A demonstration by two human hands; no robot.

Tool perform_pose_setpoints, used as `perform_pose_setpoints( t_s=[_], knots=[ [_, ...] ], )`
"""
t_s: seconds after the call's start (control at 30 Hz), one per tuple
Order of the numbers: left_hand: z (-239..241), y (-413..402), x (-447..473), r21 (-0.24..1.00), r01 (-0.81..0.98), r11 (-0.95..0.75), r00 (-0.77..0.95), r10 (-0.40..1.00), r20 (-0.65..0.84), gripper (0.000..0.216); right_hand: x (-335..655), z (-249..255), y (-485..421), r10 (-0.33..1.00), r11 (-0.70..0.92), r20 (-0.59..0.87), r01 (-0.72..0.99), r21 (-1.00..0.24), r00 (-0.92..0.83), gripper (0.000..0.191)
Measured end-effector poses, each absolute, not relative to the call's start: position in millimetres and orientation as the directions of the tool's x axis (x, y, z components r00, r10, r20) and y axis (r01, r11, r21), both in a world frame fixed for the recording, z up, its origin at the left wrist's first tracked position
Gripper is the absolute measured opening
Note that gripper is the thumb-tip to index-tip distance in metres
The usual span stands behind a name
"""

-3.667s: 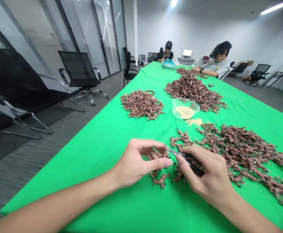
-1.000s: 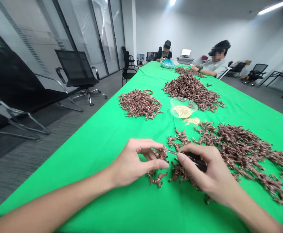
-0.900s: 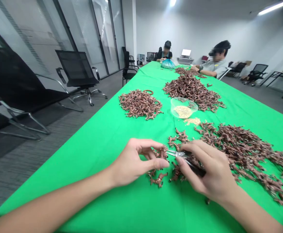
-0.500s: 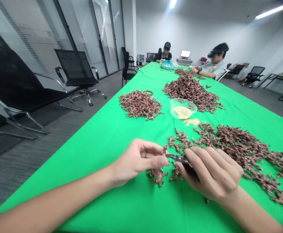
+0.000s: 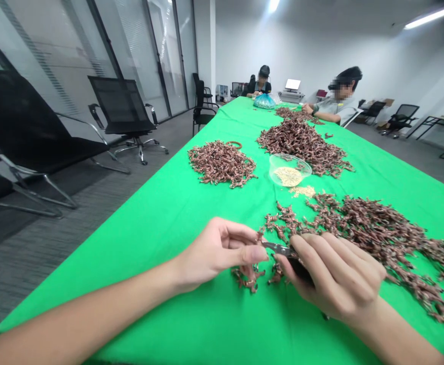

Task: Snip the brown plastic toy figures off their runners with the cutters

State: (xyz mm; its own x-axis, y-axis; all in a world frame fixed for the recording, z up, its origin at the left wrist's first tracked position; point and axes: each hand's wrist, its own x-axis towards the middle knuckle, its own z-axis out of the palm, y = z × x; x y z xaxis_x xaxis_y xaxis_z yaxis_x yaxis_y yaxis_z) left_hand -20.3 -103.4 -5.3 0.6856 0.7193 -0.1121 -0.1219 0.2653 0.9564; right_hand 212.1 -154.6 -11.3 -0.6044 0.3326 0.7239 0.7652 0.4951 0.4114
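My left hand pinches a small brown figurine between thumb and fingers, which hide most of it. My right hand is wrapped round a pair of pliers with metal jaws and dark handles. The jaws point left and meet the figurine at my left fingertips; whether they are closed on it I cannot make out. Below my left thumb, more brown figurines lie on the green cloth. Loose figurines are scattered just beyond both hands.
A wide heap of figurines spreads to the right. Farther off are a left pile, a larger pile and a clear bowl of pale bits, some spilled beside it. Two people sit at the far end. Chairs stand left.
Both hands keep nearly the same pose, with the pliers still at the figurine. The whole view has shifted slightly.
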Motion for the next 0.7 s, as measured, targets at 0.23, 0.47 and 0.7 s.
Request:
perform_pose_setpoints(
  t_s=[0.23,0.47,0.7],
  knots=[
    [-5,-105,-23,0.999,-0.021,-0.026,0.611,0.791,0.033,0.03,199,-11,-155,0.588,0.608,0.725,0.787,-0.103,-0.359,0.015],
    [-4,-107,-22,0.997,0.024,-0.072,0.534,0.844,0.048,0.038,193,-10,-157,0.712,0.595,0.641,0.731,-0.334,-0.286,0.008],
    [-3,-107,-21,0.995,0.042,-0.086,0.514,0.856,0.052,0.041,191,-7,-156,0.778,0.557,0.58,0.69,-0.462,-0.239,0.005]
  ],
)
